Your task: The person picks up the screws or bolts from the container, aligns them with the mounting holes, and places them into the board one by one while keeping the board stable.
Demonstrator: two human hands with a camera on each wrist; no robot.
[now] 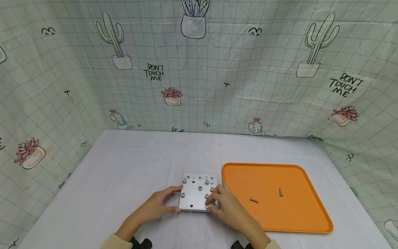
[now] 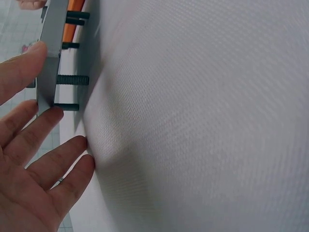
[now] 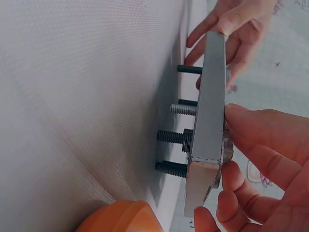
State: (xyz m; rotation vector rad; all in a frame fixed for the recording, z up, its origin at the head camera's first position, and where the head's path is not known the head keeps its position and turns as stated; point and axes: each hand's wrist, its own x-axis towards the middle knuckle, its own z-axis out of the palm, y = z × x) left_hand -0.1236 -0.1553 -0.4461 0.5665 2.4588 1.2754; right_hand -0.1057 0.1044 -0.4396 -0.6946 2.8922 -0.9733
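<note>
Metal plate: a square grey plate [image 1: 199, 192] studded with screws, near the front edge of the table, just left of the orange tray [image 1: 298, 214]; the wrist views show it raised off the cloth on dark threaded screw shanks [image 3: 176, 137].
Left hand: the left hand [image 1: 160, 204] steadies the plate's left edge with thumb and fingertips, fingers nearly straight and relaxed; in the left wrist view the fingers [image 2: 34, 140] spread beside the plate [image 2: 50, 58], two of them reaching the cloth.
Right hand: the right hand [image 1: 225, 205] curls its thumb and fingertips around a screw head [image 3: 226, 149] at the plate's near right corner, pinching it against the top face.
Surface: a table covered in pale grey-white woven cloth [image 1: 124, 173], lightly creased.
Tray contents: two loose silver screws [image 1: 254, 199] [image 1: 280, 192] lie well apart on the tray floor.
Room: a hanging backdrop [image 1: 217, 69] of white gridded fabric printed with cacti, pink succulents and the words "DON'T TOUCH ME" closes in three sides.
Hidden or unclear: both forearms are cut off at the bottom edge; the exact count of screws in the plate is hard to tell from the head view; the small markings on the plate cannot be read.
</note>
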